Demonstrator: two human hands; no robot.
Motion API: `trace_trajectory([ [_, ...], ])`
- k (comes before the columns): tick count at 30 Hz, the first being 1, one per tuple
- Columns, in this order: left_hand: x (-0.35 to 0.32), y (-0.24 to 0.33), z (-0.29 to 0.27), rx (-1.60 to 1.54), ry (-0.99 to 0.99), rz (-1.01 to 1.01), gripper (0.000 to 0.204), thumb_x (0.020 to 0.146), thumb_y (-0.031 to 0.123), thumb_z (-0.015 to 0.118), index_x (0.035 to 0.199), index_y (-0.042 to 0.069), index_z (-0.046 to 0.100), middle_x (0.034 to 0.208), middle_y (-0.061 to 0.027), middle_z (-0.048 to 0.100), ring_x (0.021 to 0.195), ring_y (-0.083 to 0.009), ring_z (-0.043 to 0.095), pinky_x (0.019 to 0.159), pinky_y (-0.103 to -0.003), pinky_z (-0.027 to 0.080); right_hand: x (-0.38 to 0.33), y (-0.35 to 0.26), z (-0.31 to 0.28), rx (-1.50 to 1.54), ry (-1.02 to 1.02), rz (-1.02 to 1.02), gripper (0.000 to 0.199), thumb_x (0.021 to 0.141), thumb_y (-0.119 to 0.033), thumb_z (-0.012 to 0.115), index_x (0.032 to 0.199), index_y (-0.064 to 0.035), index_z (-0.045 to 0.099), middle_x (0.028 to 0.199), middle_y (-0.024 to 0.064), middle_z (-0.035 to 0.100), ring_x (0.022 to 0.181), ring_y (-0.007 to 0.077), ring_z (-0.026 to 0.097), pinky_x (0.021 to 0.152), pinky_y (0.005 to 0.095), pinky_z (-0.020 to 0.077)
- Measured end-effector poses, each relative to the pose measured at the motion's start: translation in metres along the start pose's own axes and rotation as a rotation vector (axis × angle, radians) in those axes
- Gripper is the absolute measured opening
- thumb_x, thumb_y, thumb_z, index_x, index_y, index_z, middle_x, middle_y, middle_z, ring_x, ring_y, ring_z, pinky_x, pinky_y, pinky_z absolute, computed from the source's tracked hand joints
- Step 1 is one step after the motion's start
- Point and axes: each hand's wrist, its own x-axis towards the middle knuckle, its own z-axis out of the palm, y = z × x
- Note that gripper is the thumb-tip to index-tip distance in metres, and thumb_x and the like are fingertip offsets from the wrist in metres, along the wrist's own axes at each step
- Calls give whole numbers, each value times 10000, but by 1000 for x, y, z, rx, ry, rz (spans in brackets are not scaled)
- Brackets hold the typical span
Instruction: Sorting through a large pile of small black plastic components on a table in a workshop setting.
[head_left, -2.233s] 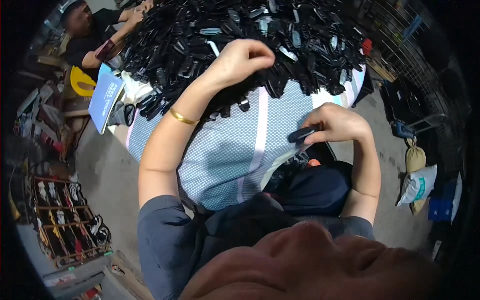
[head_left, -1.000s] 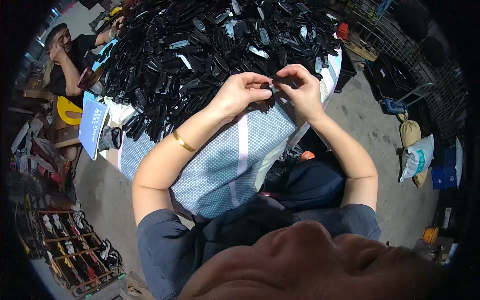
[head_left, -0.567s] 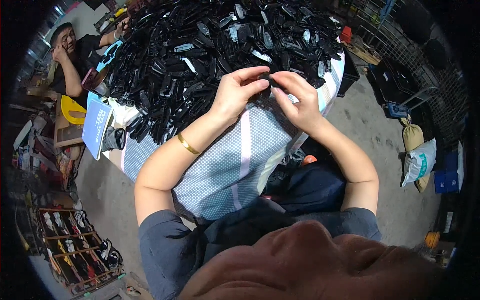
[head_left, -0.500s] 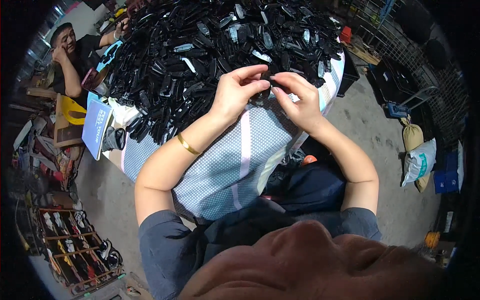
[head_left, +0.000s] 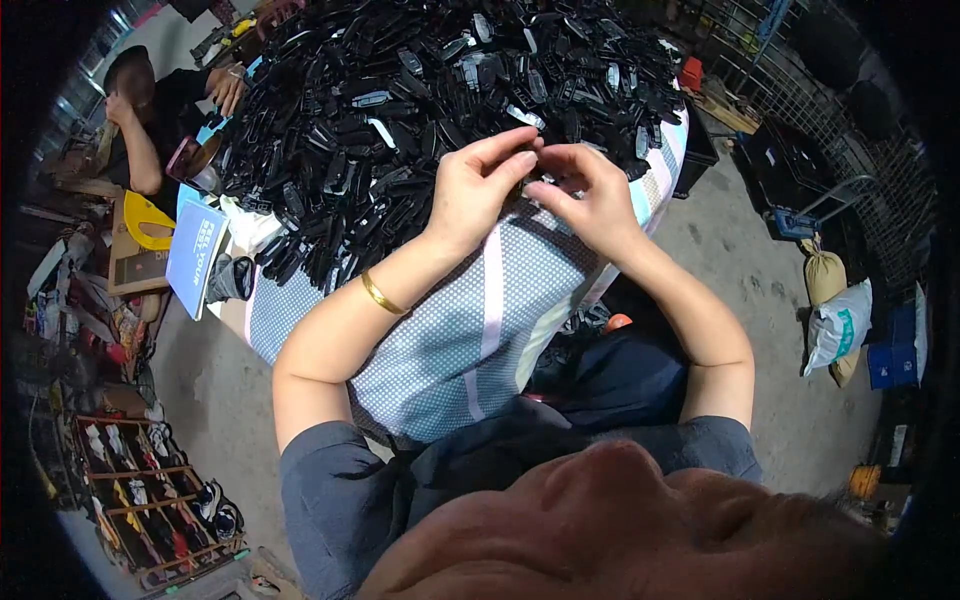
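Left hand and right hand, upper centre: fingers curled; whether grasping anything cannot be told. Black pieces, heaped, top centre.

- Blue book, slanting, at the left
- Yellow curved piece against a brown box
- Tan sack just beside a white bag with green print
- Blue box right of them
- Wooden rack, lower left
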Motion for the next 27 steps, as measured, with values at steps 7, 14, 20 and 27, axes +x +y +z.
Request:
trace_trajectory([
  [7,11,-2,-14,-301,-244,-166,310,867,62,526,1166,-22,526,1100,-130,591,986,-164,565,881,-279,446,-1,1,-4,307,-202,297,271,783,-230,673,920,1,632,790,38,623,674,87,563,585,250,456],
  [14,9,1,-14,-267,-320,-140,269,872,109,538,1103,-27,564,1032,-125,612,963,-184,574,887,-298,439,-4,-10,-3,7,-75,1,213,741,-182,693,812,13,644,737,137,619,642,170,606,573,271,460],
  [20,10,-1,-14,-274,-298,-143,261,862,94,545,1094,-22,571,1015,-114,614,949,-170,576,869,-284,448,-5,-8,0,43,-38,-56,198,758,-137,676,760,39,586,661,73,543,593,120,515,543,258,410],
  [27,9,8,-11,410,-189,303,392,719,15,642,1108,17,590,978,-88,593,881,-151,589,789,-253,478,6,2,-7,217,-67,135,273,750,-114,687,968,24,598,923,36,576,792,83,537,689,227,451],
])
